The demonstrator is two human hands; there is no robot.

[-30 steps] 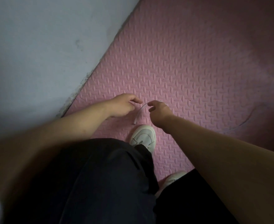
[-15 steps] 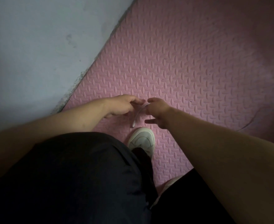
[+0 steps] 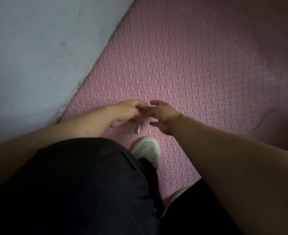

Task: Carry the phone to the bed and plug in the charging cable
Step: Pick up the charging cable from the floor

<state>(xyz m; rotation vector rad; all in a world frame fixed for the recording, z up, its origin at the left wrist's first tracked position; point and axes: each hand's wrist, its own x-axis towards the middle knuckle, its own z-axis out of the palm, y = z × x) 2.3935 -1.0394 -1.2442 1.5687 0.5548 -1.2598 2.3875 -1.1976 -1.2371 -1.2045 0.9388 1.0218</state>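
Above the pink foam floor mat (image 3: 182, 68), both hands work a white cable end; no phone or bed in view.

Left hand (image 3: 128, 111) curls closed around the charging cable (image 3: 138, 127), whose white plug tip hangs out toward 6 o'clock, just above the white shoe (image 3: 147, 150). Right hand (image 3: 163, 114) sits at 3 o'clock of the left, fingers spread and loose, touching or nearly touching the left's fingertips; whether it pinches the cable I cannot tell. A grey wall (image 3: 38, 48) runs at 10 o'clock. Judging by this, the step is readying the plug; next calls for locating the phone's port and aligning the tip squarely.
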